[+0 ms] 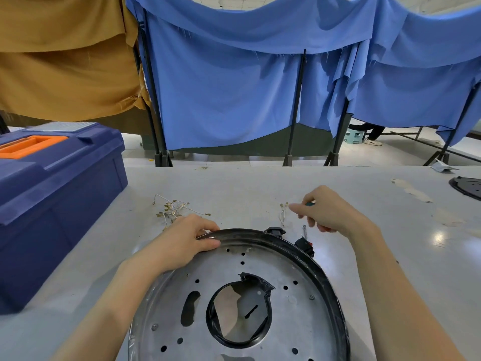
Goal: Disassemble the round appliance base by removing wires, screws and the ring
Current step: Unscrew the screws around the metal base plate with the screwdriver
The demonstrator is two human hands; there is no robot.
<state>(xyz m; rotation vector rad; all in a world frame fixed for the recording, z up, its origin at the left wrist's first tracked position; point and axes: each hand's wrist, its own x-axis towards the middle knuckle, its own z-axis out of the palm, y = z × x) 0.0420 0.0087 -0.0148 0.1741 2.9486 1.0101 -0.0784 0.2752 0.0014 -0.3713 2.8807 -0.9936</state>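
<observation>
The round appliance base lies on the table in front of me, a perforated metal plate with a black ring round its edge and a torn black collar at its central hole. My left hand grips the ring at the far left rim. Beyond the base, my right hand hovers over the table with loosely bent, blurred fingers, just right of a short white wire. A screwdriver shaft shows under those fingers; a teal tip peeks out behind them. Two screws remain in the plate.
A pile of removed wires lies behind my left hand. A black socket and a switch sit on the ring's far side. A blue toolbox stands at the left; another dark round part is at the right edge.
</observation>
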